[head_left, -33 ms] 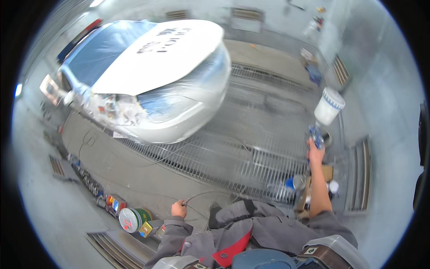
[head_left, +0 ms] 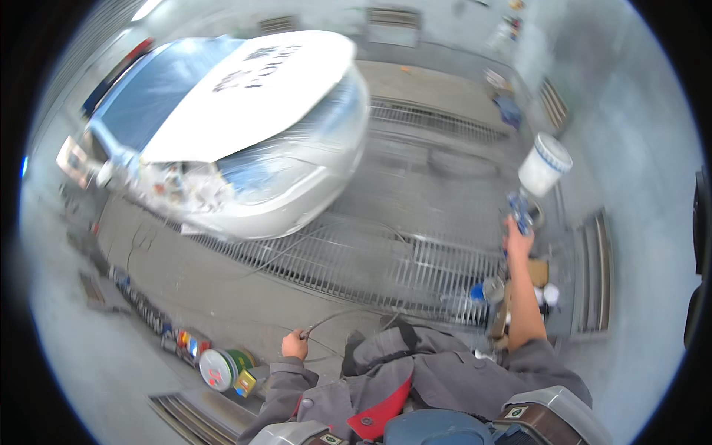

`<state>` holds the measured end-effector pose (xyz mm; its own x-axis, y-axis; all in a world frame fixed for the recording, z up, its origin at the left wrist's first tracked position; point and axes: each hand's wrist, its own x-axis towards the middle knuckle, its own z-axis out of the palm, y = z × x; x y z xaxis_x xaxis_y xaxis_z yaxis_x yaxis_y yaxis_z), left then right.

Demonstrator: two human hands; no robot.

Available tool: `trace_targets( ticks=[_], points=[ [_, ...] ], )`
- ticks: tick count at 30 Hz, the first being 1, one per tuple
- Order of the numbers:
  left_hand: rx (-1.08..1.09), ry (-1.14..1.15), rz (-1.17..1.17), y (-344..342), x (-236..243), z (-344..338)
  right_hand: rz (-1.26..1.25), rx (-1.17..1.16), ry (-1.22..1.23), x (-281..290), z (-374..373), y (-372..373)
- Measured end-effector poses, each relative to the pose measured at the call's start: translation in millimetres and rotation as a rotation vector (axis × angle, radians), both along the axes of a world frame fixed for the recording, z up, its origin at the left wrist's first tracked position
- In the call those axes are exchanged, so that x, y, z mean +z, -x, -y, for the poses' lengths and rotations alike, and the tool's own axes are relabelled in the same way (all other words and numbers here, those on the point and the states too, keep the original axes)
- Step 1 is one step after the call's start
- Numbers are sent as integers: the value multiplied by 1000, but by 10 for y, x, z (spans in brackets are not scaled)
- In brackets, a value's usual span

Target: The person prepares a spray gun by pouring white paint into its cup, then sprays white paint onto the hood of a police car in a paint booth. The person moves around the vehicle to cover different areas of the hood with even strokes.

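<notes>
My right hand [head_left: 518,239], its arm stretched out to the right, grips a blue spray gun [head_left: 520,213] by the handle. On top of the gun sits a white paint cup [head_left: 545,165] with a blue band, leaning right. Low in front of my body, my left hand [head_left: 294,344] is closed around a thin air hose [head_left: 326,320], which runs off across the floor. The car [head_left: 311,196] stands ahead on the left, apart from the gun. Its white hood [head_left: 259,96] carries dark lettering; plastic film and paper mask the windshield and front openings.
Floor grating [head_left: 356,278] crosses the room ahead. A green-sided can [head_left: 216,369] stands at lower left beside small boxes. Cardboard [head_left: 538,272] and a blue-lidded container [head_left: 477,291] lie near my right forearm. Grey wall [head_left: 638,170] rises close on the right.
The view has shifted slightly, so the car appears a little farther left. The spray gun and cup appear slightly higher. Both hands keep their grips.
</notes>
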<state>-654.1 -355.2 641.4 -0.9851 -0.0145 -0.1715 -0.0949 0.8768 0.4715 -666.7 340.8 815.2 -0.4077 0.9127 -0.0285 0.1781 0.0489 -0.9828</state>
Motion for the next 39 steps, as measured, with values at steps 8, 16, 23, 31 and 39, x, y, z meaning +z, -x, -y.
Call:
trace_targets(
  ticks=[8, 16, 23, 31, 39],
  points=[
    [-293, 123, 61, 141, 90, 562, -164, -176, -7, 295, 808, -285],
    [-256, 27, 381, 136, -131, 930, 74, -103, 28, 257, 1129, -531],
    [-254, 108, 507, 77, -55, 957, 229, 1, 139, 24, 1223, -407],
    [-323, 198, 415, 8, -13, 791, 66, 11, 206, -216, 879, 24],
    [-321, 137, 381, -109, -114, 188, 63, -3, 168, -523, 136, 278]
  ],
)
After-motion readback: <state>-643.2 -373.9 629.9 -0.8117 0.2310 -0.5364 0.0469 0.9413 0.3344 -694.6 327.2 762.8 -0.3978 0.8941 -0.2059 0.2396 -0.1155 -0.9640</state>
